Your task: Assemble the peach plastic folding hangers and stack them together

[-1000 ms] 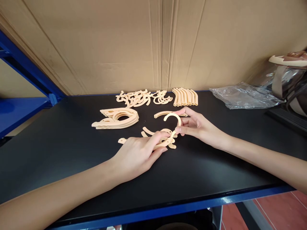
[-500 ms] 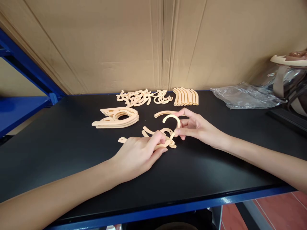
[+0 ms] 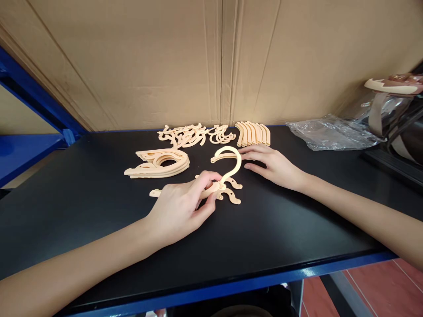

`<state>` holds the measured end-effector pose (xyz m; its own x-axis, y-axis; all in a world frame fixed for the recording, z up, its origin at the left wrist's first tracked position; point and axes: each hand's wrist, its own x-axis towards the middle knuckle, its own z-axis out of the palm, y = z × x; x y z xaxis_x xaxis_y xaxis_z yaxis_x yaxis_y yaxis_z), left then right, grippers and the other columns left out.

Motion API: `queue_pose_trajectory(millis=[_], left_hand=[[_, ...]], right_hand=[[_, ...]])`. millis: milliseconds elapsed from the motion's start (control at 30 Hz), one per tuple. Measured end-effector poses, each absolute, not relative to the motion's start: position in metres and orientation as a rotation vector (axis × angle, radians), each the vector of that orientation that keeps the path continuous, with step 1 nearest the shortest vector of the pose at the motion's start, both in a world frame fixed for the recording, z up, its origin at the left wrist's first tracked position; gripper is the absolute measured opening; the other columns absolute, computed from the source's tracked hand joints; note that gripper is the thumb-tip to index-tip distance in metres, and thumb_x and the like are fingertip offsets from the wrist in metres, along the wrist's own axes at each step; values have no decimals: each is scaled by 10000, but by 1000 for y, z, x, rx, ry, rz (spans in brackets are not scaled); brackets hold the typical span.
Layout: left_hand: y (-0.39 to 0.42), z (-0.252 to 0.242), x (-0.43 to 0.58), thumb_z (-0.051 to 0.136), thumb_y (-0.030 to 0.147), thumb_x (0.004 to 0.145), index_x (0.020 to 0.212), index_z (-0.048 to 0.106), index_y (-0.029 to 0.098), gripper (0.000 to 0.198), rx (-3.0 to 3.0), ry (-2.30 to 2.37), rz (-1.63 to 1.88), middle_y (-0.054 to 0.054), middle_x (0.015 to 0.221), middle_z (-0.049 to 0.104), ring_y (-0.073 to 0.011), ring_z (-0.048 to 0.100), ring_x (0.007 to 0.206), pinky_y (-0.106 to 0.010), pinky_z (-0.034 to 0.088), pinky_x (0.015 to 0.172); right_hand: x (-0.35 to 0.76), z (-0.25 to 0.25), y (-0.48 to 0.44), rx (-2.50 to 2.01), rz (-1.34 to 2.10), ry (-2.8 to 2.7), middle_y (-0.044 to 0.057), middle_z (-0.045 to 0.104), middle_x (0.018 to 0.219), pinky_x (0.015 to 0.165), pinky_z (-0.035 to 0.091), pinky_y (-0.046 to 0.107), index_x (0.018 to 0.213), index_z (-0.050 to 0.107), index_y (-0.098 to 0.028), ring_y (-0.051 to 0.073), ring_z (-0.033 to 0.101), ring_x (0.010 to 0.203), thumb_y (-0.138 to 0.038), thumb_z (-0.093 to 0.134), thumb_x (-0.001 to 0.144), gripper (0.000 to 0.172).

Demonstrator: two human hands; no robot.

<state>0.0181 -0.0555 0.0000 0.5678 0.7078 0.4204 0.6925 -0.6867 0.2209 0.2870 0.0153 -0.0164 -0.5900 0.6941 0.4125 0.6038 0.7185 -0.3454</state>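
My left hand (image 3: 181, 204) is closed on a cream plastic hanger piece, its fingers pinching near the joint. The piece's large curved hook (image 3: 237, 164) rises to the right of those fingers. Several small curved pieces (image 3: 234, 196) lie on the table just beneath and beside it, partly covered by the hand. Behind the hook rests a curved hanger arm (image 3: 223, 156). My right hand (image 3: 276, 166) reaches over that arm's right end with fingers stretched and thumb apart. Its fingertips hide the end, so I cannot tell how firmly they touch it.
A stack of folded hangers (image 3: 158, 165) lies at left. Along the back are a heap of small curved pieces (image 3: 185, 135), loose hooks (image 3: 221, 135) and a row of curved arms (image 3: 253, 134). A clear plastic bag (image 3: 330, 132) lies at right, before a cardboard wall (image 3: 148, 66).
My right hand has let go of the hook and moved back to the curved arm behind it. My left hand has shifted slightly left and up, still holding the hanger piece.
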Motion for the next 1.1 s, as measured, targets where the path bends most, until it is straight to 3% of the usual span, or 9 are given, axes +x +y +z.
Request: queue_pose_trajectory(millis=[167, 367, 433, 533, 633, 833, 967, 1100], left_hand=[[-56, 6, 17, 401, 237, 920, 1082, 413, 241, 163, 2648, 1314, 695, 102, 628, 564, -82, 549, 471, -177, 349, 487], [-54, 7, 14, 396, 249, 934, 1090, 385, 249, 156, 2590, 1324, 650, 68, 753, 646, -101, 616, 550, -190, 379, 511], [-52, 6, 12, 387, 258, 941, 1092, 378, 246, 152, 2585, 1315, 645, 68, 720, 637, -108, 613, 542, -194, 383, 509], [-49, 2, 10, 374, 293, 953, 1100, 386, 241, 157, 2572, 1293, 647, 78, 650, 599, -110, 583, 496, -198, 388, 497], [-47, 1, 8, 371, 325, 958, 1175, 408, 234, 238, 2564, 1294, 645, 56, 686, 621, -126, 606, 536, -209, 405, 505], [-51, 4, 10, 348, 346, 981, 1334, 420, 215, 384, 2501, 1328, 690, 22, 801, 660, -153, 646, 693, -248, 459, 640], [-52, 5, 12, 357, 331, 983, 1338, 433, 219, 380, 2498, 1334, 665, 37, 745, 648, -151, 636, 665, -248, 442, 634], [-52, 5, 12, 365, 343, 983, 1315, 450, 222, 363, 2466, 1270, 640, 23, 821, 678, -152, 655, 717, -244, 452, 649]], right_hand=[[286, -17, 15, -984, 215, -2441, 85, 624, 1087, 890, 512, 387, 1134, 618, -224, 220, 603, 1010, -181, 400, 947, 290], [284, -17, 9, -979, 224, -2431, 77, 596, 1069, 889, 489, 350, 1205, 554, -213, 200, 585, 1016, -6, 324, 844, 476], [283, -17, 7, -1030, 252, -2376, 66, 611, 1021, 837, 492, 329, 1191, 550, -201, 188, 604, 940, -35, 331, 867, 425], [281, -12, 3, -1173, 281, -2262, 43, 650, 924, 733, 481, 296, 1156, 574, -199, 169, 619, 781, -251, 405, 963, 262], [278, -5, -4, -1148, 213, -2311, 26, 686, 904, 732, 441, 290, 1035, 652, -224, 168, 604, 784, -427, 459, 960, 290], [273, 3, -11, -869, 105, -2513, 11, 681, 815, 742, 356, 314, 969, 697, -224, 157, 528, 762, -404, 484, 962, 279], [272, 3, -13, -843, 51, -2522, 9, 681, 829, 760, 343, 319, 987, 696, -219, 151, 531, 778, -379, 506, 956, 251], [272, 2, -14, -837, 4, -2512, 5, 680, 818, 753, 341, 314, 988, 697, -216, 148, 533, 770, -367, 527, 947, 231]])
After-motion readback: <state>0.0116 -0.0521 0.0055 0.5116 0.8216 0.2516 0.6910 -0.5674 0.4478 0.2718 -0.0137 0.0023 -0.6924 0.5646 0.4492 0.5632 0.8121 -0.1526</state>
